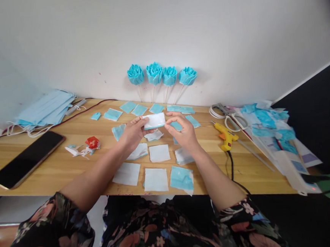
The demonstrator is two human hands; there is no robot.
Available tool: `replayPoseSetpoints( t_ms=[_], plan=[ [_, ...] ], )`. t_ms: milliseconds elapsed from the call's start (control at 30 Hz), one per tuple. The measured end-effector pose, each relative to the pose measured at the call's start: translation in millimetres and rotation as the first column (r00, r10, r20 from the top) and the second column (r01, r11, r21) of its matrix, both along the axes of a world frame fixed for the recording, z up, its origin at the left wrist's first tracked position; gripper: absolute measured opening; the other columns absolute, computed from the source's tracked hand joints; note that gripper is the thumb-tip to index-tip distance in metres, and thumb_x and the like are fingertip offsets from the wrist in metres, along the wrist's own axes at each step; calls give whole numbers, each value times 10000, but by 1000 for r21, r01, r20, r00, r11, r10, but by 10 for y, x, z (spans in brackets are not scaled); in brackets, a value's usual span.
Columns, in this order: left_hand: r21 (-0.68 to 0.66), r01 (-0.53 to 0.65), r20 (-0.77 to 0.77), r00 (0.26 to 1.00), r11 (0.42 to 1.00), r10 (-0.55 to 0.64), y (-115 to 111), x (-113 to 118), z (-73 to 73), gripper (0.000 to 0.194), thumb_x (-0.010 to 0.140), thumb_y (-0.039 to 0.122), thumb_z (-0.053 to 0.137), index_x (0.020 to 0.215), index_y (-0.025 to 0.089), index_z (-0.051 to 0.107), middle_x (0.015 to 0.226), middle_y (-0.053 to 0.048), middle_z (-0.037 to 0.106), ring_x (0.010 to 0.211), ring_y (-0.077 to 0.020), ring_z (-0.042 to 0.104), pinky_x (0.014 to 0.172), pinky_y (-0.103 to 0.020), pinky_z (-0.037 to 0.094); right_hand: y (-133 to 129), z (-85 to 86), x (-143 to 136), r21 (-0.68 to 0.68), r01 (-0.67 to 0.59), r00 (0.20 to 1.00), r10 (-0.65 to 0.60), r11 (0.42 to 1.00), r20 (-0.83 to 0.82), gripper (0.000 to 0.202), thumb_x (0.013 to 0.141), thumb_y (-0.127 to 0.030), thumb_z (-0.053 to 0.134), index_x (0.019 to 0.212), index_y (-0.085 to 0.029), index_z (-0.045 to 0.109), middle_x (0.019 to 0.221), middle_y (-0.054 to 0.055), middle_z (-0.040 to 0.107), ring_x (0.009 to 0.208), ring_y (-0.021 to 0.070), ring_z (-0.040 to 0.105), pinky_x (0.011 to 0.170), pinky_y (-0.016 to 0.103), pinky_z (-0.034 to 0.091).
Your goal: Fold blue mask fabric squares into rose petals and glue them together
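Workpiece: a small rectangular piece of thin, soft sheet material, white on its upward face with a light-blue border along its near edge [155, 120]. It appears folded, though the layers cannot be counted from this view. It is held above the rear half of the wood-grain worktop [52, 176], near mid-length. Its long axis runs left to right, roughly parallel to the worktop's back edge.

Left hand [133, 134]: closed on the workpiece's left end, thumb on the upper face, fingers underneath. The workpiece extends rightward from this grip.

Right hand [182, 129]: thumb and index finger pinch the right end near its front corner. The workpiece lies to the left of this hand. Governing relation: the two hands face each other along the long axis, each at its own end; the left hand overlaps more of the piece, and neither is clearly nearer.

Surroundings: a flat white fabric square [159, 153] lies nearer the worktop's front edge. Four turquoise rose-shaped flowers on thin sticks [154, 73] lean against the white wall at the back edge. A yellow glue gun with an orange trigger [229, 135] lies toward the right edge; a black rectangular smartphone [27, 159] lies by the front left corner.
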State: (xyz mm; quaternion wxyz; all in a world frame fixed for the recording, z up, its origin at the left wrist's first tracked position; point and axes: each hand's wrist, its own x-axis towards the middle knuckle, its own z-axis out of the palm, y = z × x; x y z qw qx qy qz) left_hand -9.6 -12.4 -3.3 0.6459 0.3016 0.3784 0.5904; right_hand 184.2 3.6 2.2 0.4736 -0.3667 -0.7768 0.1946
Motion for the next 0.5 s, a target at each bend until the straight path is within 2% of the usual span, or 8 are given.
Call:
replayPoseSetpoints(
  t_ms=[133,333,500],
  plan=[
    [5,10,-31,999,1000,-10,1,-3,-12,199,791,273,750,814,118,628,784,-60,698,724,-172,696,690,-300,562,9,-36,-23,-148,-28,994,12,989,-109,59,856,-283,652,837,-233,627,1117,54,720,1080,214,665,1002,404,472],
    [29,42,-43,998,999,-41,-20,-4,-16,232,781,301,763,838,125,622,765,-56,706,713,-176,704,703,-304,546,63,-139,-45,-331,-126,950,18,935,-311,107,838,-321,672,821,-225,627,1090,47,730,1045,203,672,988,379,481],
    [44,61,-39,997,997,-59,-36,-6,-6,237,784,308,765,828,138,606,768,-50,713,691,-168,703,704,-302,542,76,-153,-50,-417,-144,935,-14,898,-354,156,818,-366,691,811,-225,625,952,13,715,865,165,642,817,303,495]
  ],
)
